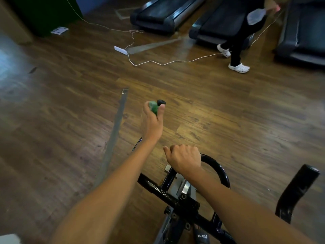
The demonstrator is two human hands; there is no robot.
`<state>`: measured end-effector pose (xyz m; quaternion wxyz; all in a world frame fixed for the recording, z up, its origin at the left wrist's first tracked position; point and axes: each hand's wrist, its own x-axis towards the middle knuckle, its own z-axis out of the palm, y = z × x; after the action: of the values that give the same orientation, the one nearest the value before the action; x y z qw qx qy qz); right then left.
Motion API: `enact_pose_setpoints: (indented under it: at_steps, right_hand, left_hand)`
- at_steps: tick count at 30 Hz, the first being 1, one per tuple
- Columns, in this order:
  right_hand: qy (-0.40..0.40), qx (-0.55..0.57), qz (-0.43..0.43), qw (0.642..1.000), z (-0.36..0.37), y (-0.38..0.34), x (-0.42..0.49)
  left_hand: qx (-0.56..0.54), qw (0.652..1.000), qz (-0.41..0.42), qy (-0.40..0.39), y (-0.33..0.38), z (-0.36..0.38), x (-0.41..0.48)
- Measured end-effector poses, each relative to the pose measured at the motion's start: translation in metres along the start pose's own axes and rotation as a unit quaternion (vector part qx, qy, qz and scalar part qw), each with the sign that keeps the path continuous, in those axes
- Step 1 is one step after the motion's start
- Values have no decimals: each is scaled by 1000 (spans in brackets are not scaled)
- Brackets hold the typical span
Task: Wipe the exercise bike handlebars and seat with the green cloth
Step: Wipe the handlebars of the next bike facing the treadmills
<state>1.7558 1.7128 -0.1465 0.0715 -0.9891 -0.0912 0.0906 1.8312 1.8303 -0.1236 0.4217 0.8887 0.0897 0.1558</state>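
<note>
The black handlebars (218, 166) of the exercise bike fill the lower middle of the head view. My left hand (152, 120) reaches forward and grips the left bar's tip (161, 102) through the bunched green cloth (153, 106); only the black end cap shows beyond my fingers. My right hand (183, 160) is closed around the centre loop of the handlebars. The right bar end (299, 189) sticks up at the far right, untouched. The seat is out of view.
Wooden floor all around. A grey metal strip (114, 138) lies left of the bike. White cables and a power strip (121, 50) cross the floor ahead. Treadmills (167, 14) line the back, where a person in white clogs (239, 67) stands.
</note>
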Motion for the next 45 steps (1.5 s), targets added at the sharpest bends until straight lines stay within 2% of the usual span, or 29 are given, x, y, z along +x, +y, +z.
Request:
enact_pose_setpoints:
  at_steps: [4, 9, 13, 16, 21, 25, 27, 29, 31, 33, 35, 38, 42, 45]
  right_hand:
    - [-6, -5, -5, 1000, 0, 1, 0]
    - [-6, 3, -5, 1000, -2, 0, 0]
    - [-8, 6, -6, 1000, -4, -2, 0]
    - [-8, 10, -4, 1000, -4, -2, 0]
    - [-25, 21, -17, 999, -8, 2, -1]
    - [-52, 24, -26, 998, -9, 1, 0]
    - [-57, 26, -30, 998, -9, 2, 0]
    - [-61, 22, -38, 997, -10, 2, 0]
    - [-67, 20, -39, 997, -10, 2, -1]
    - [-70, 26, -34, 997, -10, 3, -2]
    - [-70, 29, -34, 997, -9, 3, -2]
    - [-60, 23, -47, 997, -7, 3, -2]
    - [-45, 17, -45, 998, -5, 4, -2]
    - [-43, 7, -44, 998, -6, 4, -3]
  left_hand:
    - [77, 994, 59, 45, 17, 17, 11]
    - [167, 984, 7, 62, -13, 19, -27]
    - [146, 987, 28, 67, 8, 21, -3]
    - [160, 986, 28, 30, -1, 12, -14]
    - [322, 945, 48, -31, -43, -21, -55]
    - [367, 929, -10, -53, -59, -41, -79]
    - [333, 938, -95, -34, -63, -44, -99]
    - [257, 941, -221, 8, -59, -41, -118]
    - [156, 916, -362, 74, -44, -33, -134]
    - [46, 870, -471, 141, -25, -19, -149]
    - [-9, 845, -508, 164, -8, -7, -166]
    - [-53, 830, -528, 173, -8, -8, -165]
    - [-35, 829, -525, 188, -16, -21, -139]
    - [-61, 826, -530, 185, -2, -4, -169]
